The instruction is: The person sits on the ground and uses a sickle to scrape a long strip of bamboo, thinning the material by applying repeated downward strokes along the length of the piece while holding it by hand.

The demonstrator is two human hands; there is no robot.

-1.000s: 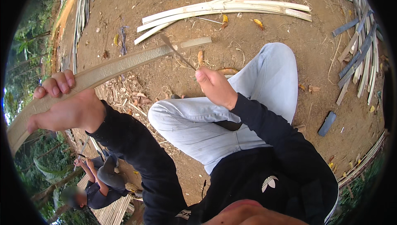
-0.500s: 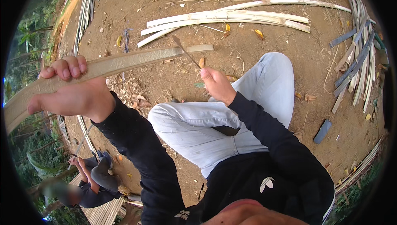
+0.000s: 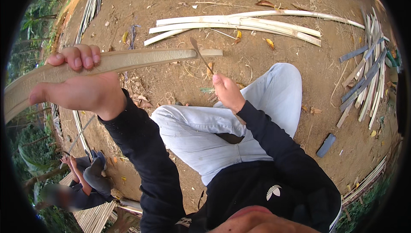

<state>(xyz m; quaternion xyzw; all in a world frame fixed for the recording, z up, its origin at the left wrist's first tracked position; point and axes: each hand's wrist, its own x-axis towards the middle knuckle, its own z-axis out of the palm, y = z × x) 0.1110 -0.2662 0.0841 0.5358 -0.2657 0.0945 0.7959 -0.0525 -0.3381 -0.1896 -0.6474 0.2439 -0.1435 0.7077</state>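
A long, pale split bamboo strip (image 3: 145, 60) runs from the left edge toward the middle, curving in the view. My left hand (image 3: 85, 91) grips it, fingers over the far edge and thumb stretched along the near side. In my right hand (image 3: 229, 94) is a thin-bladed knife (image 3: 201, 56), its handle mostly hidden by the fingers. The blade crosses the strip close to its right end and appears to touch it. Beyond the blade, a narrower, lighter piece (image 3: 212, 52) of the strip sticks out.
Several pale bamboo strips (image 3: 239, 20) lie on the dirt ahead. A heap of strips (image 3: 370, 68) is at the right, near a dark block (image 3: 326, 144). My bent legs (image 3: 201, 126) are below. At lower left another person (image 3: 87, 181) sits holding a long, thin piece.
The view has shifted slightly. The strip lies more level, and the knife has moved a little to the right with it, its blade still across the strip. Both hands keep their hold.
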